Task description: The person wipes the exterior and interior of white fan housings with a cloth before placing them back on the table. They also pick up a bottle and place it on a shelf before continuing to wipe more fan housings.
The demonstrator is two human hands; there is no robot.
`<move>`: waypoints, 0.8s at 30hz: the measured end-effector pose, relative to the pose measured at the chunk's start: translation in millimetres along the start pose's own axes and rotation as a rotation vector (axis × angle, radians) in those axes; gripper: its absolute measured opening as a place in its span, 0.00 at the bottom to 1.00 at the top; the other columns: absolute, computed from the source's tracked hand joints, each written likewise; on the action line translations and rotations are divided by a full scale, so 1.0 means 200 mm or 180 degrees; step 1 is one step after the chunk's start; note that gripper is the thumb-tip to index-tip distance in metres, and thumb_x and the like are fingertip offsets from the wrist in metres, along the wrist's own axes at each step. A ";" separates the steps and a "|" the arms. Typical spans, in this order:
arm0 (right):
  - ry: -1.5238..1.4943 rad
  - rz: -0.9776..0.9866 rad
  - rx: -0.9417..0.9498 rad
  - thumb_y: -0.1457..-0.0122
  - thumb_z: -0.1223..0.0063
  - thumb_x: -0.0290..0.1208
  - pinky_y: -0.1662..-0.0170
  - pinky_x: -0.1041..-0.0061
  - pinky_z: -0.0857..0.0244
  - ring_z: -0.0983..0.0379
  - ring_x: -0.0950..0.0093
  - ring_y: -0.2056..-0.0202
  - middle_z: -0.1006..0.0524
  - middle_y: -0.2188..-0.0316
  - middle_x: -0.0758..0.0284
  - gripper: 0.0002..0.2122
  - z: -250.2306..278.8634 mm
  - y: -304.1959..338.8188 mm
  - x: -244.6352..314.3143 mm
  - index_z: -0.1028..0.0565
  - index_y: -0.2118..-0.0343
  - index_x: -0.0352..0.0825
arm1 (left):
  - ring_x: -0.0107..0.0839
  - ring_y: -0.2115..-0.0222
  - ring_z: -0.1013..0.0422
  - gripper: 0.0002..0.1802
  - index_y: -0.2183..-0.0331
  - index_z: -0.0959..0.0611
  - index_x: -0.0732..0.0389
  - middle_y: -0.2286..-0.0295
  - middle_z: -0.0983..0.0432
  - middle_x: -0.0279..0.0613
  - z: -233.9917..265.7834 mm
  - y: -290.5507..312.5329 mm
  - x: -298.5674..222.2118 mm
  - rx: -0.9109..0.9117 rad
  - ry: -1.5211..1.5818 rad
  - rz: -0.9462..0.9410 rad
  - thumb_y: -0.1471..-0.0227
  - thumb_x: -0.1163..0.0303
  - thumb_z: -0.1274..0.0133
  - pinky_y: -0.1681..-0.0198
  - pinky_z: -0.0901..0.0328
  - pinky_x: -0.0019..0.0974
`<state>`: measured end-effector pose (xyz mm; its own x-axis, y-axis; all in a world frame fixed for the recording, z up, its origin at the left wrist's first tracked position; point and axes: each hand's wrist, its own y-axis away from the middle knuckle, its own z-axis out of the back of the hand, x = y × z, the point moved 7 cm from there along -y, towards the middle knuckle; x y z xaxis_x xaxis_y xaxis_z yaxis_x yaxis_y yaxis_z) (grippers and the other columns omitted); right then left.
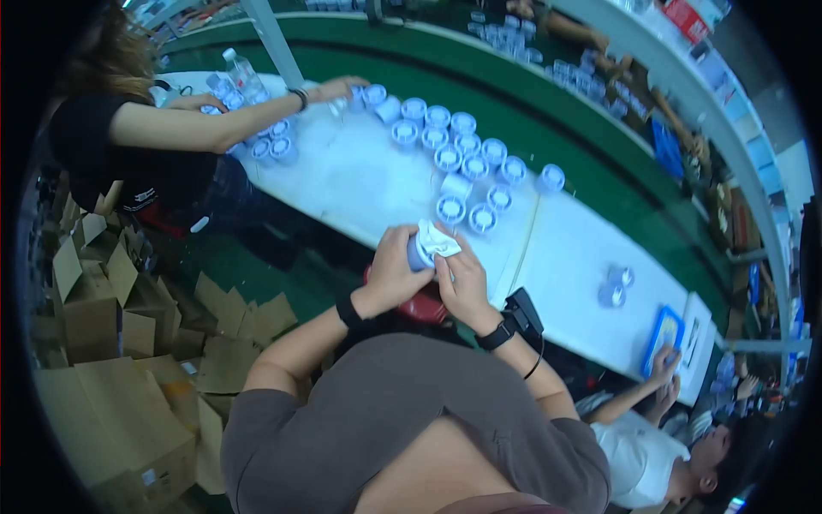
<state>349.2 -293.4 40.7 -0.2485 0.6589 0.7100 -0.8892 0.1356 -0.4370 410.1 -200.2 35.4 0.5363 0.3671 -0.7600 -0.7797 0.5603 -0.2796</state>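
My left hand (396, 270) is closed round a small pale-blue round container (417, 256), held tilted just off the table's near edge. With its fingers pinched, my right hand (463, 278) grips a crumpled white cloth or tissue (438, 239) against the container's top. Which of the two materials it is, I cannot tell. Just beyond my hands, several similar containers (450, 208) with white ring-patterned tops stand on the white table (342, 184). One container (456, 184) among them lies on its side.
At the left, a co-worker's arm (210, 125) reaches over the table near more containers and a clear bottle (244, 75). Two containers (611, 295) and a blue-rimmed tray (664, 338) are on the right, near another person (642, 450). Cardboard boxes (120, 420) pile up at lower left.
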 end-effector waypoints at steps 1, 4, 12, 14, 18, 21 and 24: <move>-0.0215 -0.0519 0.0225 0.49 0.60 0.26 0.59 0.68 0.41 0.33 0.63 0.66 0.29 0.69 0.60 0.08 -0.01 -0.01 -0.07 0.31 0.70 0.27 | 0.46 0.66 0.39 0.26 0.66 0.34 0.65 0.69 0.36 0.51 0.01 0.00 -0.02 -0.0135 -0.0013 -0.0066 0.71 0.70 0.43 0.63 0.43 0.39; -0.0737 -0.1139 0.0271 0.47 0.62 0.28 0.65 0.72 0.38 0.31 0.69 0.72 0.28 0.75 0.65 0.09 -0.01 0.00 -0.28 0.31 0.73 0.27 | 0.45 0.65 0.39 0.27 0.66 0.34 0.65 0.68 0.36 0.50 0.01 0.00 -0.02 -0.0098 0.0228 -0.0046 0.71 0.69 0.41 0.61 0.43 0.39; -0.3809 -0.1941 -0.1533 0.44 0.63 0.31 0.62 0.74 0.40 0.34 0.75 0.66 0.30 0.67 0.66 0.11 0.29 -0.10 -0.31 0.33 0.65 0.28 | 0.37 0.65 0.36 0.30 0.64 0.35 0.67 0.69 0.34 0.48 0.34 -0.30 0.79 -0.1235 -0.0163 0.0595 0.70 0.67 0.40 0.62 0.41 0.34; -0.3854 -0.2055 -0.1625 0.44 0.63 0.31 0.60 0.73 0.41 0.35 0.75 0.63 0.31 0.64 0.65 0.12 0.27 -0.07 -0.32 0.34 0.63 0.27 | 0.39 0.66 0.35 0.29 0.64 0.35 0.68 0.70 0.34 0.48 0.42 -0.39 1.00 -0.1364 -0.0437 0.0477 0.69 0.67 0.40 0.63 0.40 0.34; -0.3080 -0.2527 -0.1820 0.44 0.63 0.31 0.57 0.73 0.43 0.37 0.74 0.60 0.33 0.61 0.63 0.13 0.12 0.10 -0.33 0.36 0.60 0.26 | 0.41 0.65 0.35 0.29 0.63 0.36 0.68 0.67 0.35 0.50 0.47 -0.59 1.29 -0.1226 -0.0018 0.0597 0.68 0.67 0.42 0.62 0.40 0.35; -0.3015 -0.2968 -0.2117 0.44 0.63 0.31 0.56 0.73 0.44 0.37 0.73 0.59 0.33 0.61 0.62 0.14 -0.07 0.11 -0.30 0.36 0.59 0.26 | 0.42 0.65 0.36 0.30 0.62 0.37 0.68 0.66 0.36 0.51 0.53 -0.73 1.45 -0.1323 -0.0154 0.0608 0.68 0.67 0.42 0.62 0.40 0.36; -0.3080 -0.2808 -0.2164 0.45 0.63 0.30 0.56 0.74 0.44 0.37 0.72 0.58 0.33 0.60 0.62 0.13 -0.23 0.00 -0.19 0.37 0.59 0.28 | 0.44 0.63 0.37 0.30 0.62 0.37 0.69 0.66 0.36 0.53 0.59 -0.85 1.58 -0.1358 -0.0018 0.0907 0.67 0.67 0.43 0.62 0.41 0.36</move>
<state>375.8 -284.8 -11.4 -0.1318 -0.5216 0.8429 -0.6067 0.7149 0.3476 750.7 -92.2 -88.2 0.2840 0.4658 -0.8381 -0.9571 0.0848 -0.2772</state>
